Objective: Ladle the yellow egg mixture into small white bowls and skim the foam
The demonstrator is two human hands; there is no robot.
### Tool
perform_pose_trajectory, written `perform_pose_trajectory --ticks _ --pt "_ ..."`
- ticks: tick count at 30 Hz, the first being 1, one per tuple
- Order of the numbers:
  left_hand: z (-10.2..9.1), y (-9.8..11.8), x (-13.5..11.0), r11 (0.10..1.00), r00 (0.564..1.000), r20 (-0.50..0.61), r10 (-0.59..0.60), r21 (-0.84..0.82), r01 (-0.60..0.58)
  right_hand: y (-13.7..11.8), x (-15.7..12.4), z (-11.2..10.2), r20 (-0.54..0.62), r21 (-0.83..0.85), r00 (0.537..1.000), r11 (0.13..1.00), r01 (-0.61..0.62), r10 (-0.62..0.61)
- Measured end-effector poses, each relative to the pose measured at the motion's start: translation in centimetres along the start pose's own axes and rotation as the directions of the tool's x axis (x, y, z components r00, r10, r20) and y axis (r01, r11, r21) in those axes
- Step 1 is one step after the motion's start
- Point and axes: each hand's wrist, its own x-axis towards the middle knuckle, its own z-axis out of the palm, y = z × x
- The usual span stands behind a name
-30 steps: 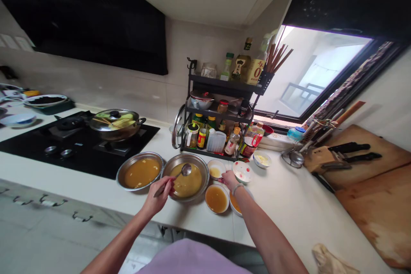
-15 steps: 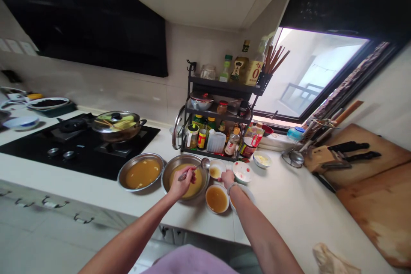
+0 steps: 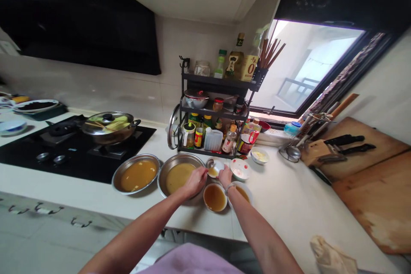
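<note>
Bowls [image 3: 239, 172] and basins [image 3: 163, 175] on white counter [image 3: 282, 201]

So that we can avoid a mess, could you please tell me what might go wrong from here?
The spoon, held in the left hand at the small bowl, could drip on the counter if it tilts. The right hand is at that bowl's edge, so a nudge there might tip it. The right forearm crosses in front of a filled bowl and could knock it.
</note>
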Motion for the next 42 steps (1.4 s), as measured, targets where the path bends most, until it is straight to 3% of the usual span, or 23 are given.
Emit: perform_pose_trajectory --ticks 4,9,13,18,24,32,36,39,42 --pt "0.7 -0.2 0.7 0.983 0.992 0.067 -0.107 -0.14 0.116 -0.4 0.0 -0.1 -0.028 -0.05 0.999 0.998 -0.032 0.031" --pt "1.7 -0.5 1.3 0.919 0.964 0.044 -0.261 -0.296 0.262 -0.8 -0.4 -0.3 -0.023 -0.073 0.999 0.997 -0.036 0.035" --pt "1.8 -1.3 1.9 0.798 0.895 -0.034 -0.446 -0.467 0.38 -1.1 -0.7 -0.7 -0.014 -0.056 0.998 0.997 -0.057 0.057" --pt "0.8 -1.8 2.3 0.638 0.795 -0.089 -0.601 -0.652 0.409 -1.6 -0.7 -1.8 -0.004 -0.032 0.997 0.996 -0.079 0.079" --pt "-0.4 -0.6 1.7 0.548 0.779 -0.082 -0.621 -0.757 0.357 -2.4 -0.8 -3.0 0.023 -0.019 0.993 0.993 -0.116 0.117" --pt "-2.8 0.8 1.0 0.522 0.8 -0.098 -0.592 -0.803 0.288 -3.2 -1.1 -4.0 0.115 0.017 0.977 0.983 -0.185 0.182" --pt "-4.8 0.9 -0.5 0.509 0.789 -0.113 -0.604 -0.816 0.273 -3.2 -0.9 -4.1 0.128 0.027 0.974 0.981 -0.193 0.189" --pt "-6.3 0.5 -2.2 0.533 0.78 -0.135 -0.611 -0.799 0.279 -3.2 -0.7 -4.0 0.125 0.028 0.974 0.981 -0.194 0.189" --pt "-7.5 -0.3 -4.3 0.625 0.808 -0.166 -0.566 -0.725 0.289 -3.4 -0.5 -4.0 0.124 0.019 0.975 0.982 -0.188 0.184"
